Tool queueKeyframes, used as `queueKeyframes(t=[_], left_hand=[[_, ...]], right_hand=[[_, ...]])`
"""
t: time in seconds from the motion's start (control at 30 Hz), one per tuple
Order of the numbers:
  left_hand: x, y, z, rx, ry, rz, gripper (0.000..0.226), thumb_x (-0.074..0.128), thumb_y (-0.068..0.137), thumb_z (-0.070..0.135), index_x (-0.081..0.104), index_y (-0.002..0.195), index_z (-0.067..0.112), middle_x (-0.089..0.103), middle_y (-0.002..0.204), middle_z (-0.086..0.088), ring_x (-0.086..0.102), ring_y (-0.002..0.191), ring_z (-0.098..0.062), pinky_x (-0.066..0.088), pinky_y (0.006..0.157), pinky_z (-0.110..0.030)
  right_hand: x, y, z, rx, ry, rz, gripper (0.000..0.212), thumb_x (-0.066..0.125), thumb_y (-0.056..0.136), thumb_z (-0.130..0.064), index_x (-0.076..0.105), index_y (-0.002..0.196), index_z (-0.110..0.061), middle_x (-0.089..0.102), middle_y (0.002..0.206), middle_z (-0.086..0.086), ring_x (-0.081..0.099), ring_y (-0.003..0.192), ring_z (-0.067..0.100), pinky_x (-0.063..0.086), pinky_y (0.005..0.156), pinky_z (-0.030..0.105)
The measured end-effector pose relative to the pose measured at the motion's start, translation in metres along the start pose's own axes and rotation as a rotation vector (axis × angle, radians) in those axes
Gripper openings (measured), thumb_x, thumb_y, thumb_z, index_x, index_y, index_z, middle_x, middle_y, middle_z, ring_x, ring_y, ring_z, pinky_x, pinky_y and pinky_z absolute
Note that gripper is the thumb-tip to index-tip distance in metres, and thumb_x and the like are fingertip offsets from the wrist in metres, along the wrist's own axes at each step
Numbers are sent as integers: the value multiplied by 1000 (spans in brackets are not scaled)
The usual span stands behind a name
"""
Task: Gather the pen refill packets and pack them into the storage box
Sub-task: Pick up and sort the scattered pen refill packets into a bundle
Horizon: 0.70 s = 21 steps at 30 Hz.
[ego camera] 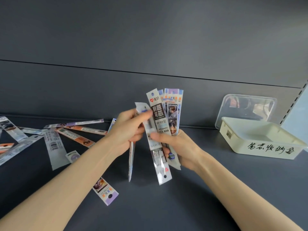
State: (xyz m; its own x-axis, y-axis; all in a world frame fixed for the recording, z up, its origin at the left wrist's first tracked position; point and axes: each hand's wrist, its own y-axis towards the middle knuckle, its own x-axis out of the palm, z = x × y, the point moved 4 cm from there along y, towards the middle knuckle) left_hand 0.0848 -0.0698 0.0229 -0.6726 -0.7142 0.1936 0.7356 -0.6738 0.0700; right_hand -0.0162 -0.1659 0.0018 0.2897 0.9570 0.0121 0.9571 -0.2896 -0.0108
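My right hand [176, 147] grips an upright bunch of pen refill packets [166, 114] at the middle of the view. My left hand [128, 130] pinches another packet [146, 127] against that bunch, and a thin packet [131, 162] hangs down below it. Several loose packets [55, 144] lie scattered on the dark shelf to the left. One packet with a purple end [105, 190] lies near my left forearm. The cream storage box [260, 139] with black handwriting stands open on the right, apart from both hands.
The box's clear lid [246, 110] leans against the dark back panel behind the box. A slotted shelf upright [293, 102] rises at the far right. Bare dark shelf surface [208, 189] lies between my arms and the box.
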Motion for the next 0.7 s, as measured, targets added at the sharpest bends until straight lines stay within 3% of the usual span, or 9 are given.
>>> queueKeyframes(t=[0.07, 0.13, 0.27, 0.37, 0.43, 0.5, 0.57, 0.63, 0.7], left_hand=[[-14, 4, 6, 70, -123, 135, 7, 66, 86, 15, 63, 87, 9, 47, 60, 0, 27, 36, -5, 14, 31, -17], [-28, 7, 11, 122, -227, 214, 6, 65, 86, 14, 60, 85, 12, 49, 60, 3, 29, 38, -5, 14, 31, -17], [-35, 6, 17, 136, -180, 194, 6, 65, 85, 11, 62, 80, 13, 53, 60, 5, 31, 42, -7, 14, 34, -19], [-35, 4, 20, 129, -42, 152, 4, 68, 83, 8, 65, 80, 8, 53, 52, 8, 33, 39, -6, 15, 34, -19], [-35, 4, 15, 112, -83, 180, 7, 70, 81, 8, 64, 77, 9, 55, 56, 7, 33, 39, -5, 16, 33, -17], [-31, 3, 8, 84, -184, 217, 10, 70, 82, 9, 62, 76, 11, 55, 62, 6, 34, 39, -3, 17, 33, -16], [-23, 1, 2, 55, -302, 211, 12, 69, 83, 10, 60, 76, 14, 56, 64, 7, 34, 39, -3, 17, 33, -15], [-18, -1, -1, 37, -409, 192, 13, 68, 83, 12, 58, 76, 15, 58, 61, 9, 35, 41, -2, 18, 33, -14], [-10, -4, -5, 19, -438, 149, 14, 68, 82, 12, 57, 75, 16, 58, 59, 9, 36, 41, -2, 19, 32, -13]], right_hand=[[-4, -3, -2, 16, -28, -25, 13, 75, 72, -24, 66, 72, -15, 55, 62, 3, 40, 42, 7, 37, 45, 19], [-8, -4, -4, -2, -32, 23, 13, 73, 78, -16, 66, 67, -16, 53, 57, 4, 39, 41, 9, 37, 45, 20], [-26, 0, -12, -90, 173, 326, 20, 68, 81, -3, 66, 64, -15, 54, 51, 1, 39, 39, 11, 35, 41, 19], [-42, -1, -13, -141, 343, 486, 20, 69, 82, -12, 66, 63, -17, 43, 53, 2, 37, 38, 11, 32, 43, 22], [-43, -3, -10, -128, 406, 484, 15, 71, 82, -26, 64, 83, -12, 47, 60, 2, 37, 40, 10, 33, 44, 23], [-36, -2, -7, -123, 439, 447, 31, 70, 81, -33, 64, 99, -9, 61, 78, 4, 35, 43, 9, 34, 43, 22], [-28, -1, -6, -124, 468, 429, 45, 71, 76, -35, 62, 109, -6, 64, 91, 5, 35, 44, 8, 35, 43, 21], [-24, 0, -5, -123, 519, 413, 56, 74, 65, -38, 58, 110, -8, 61, 88, 4, 35, 45, 8, 36, 43, 20], [-22, 1, -3, -136, 551, 368, 54, 74, 62, -38, 58, 104, -9, 56, 77, 2, 36, 44, 8, 36, 42, 20]])
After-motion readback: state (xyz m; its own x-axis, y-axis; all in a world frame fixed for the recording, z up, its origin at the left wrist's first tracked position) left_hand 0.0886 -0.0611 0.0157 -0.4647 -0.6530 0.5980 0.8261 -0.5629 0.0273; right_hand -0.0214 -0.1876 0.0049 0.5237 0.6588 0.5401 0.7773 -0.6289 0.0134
